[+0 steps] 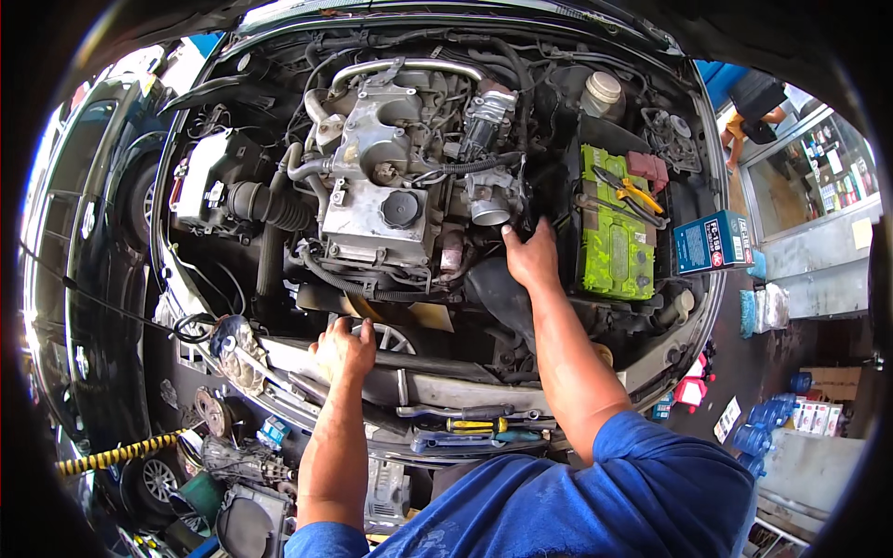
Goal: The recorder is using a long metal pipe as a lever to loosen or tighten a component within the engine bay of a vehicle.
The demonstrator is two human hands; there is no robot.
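Note:
My left hand (346, 349) is at the front of the engine bay, just behind the front crossmember (448, 365), fingers curled near a fan (395, 338); what they hold is unclear. My right hand (528, 253) reaches beside the metal throttle body (489, 210), fingertips bent into dark parts that hide whatever they grip. The engine (370, 224) lies between and beyond my hands. To the right are a green battery (616, 260), yellow-handled pliers (640, 197) lying on it and a blue box (710, 243).
Several wrenches and screwdrivers (474, 425) lie along the front edge. A dark car (88, 279) stands left, above loose parts (246, 516) and a striped barrier (116, 451). Right are a glass cabinet (809, 181), water jugs (755, 437) and part of another person (744, 126).

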